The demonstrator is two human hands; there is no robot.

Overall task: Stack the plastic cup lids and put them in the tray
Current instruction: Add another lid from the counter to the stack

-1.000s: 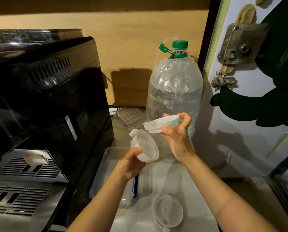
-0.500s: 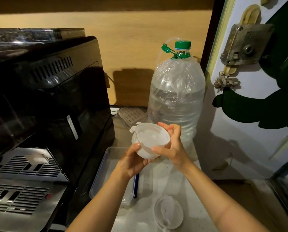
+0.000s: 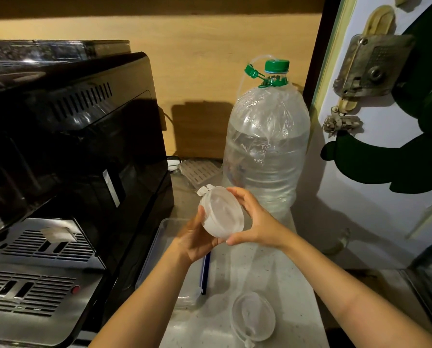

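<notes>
Nearby: water bottle (image 3: pixel 266 146) behind | coffee machine (image 3: pixel 72 146) left | tray (image 3: pixel 164 247) below

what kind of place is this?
Probably a café or drinks-prep counter: a black coffee machine with a drip grille, a big water bottle, and plastic cup lids held in both hands.

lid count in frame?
3 visible: two stacked lids held between the left hand and right hand above the tray, and one loose lid on the counter near the bottom edge. More nested in the stack can't be ruled out.
</notes>
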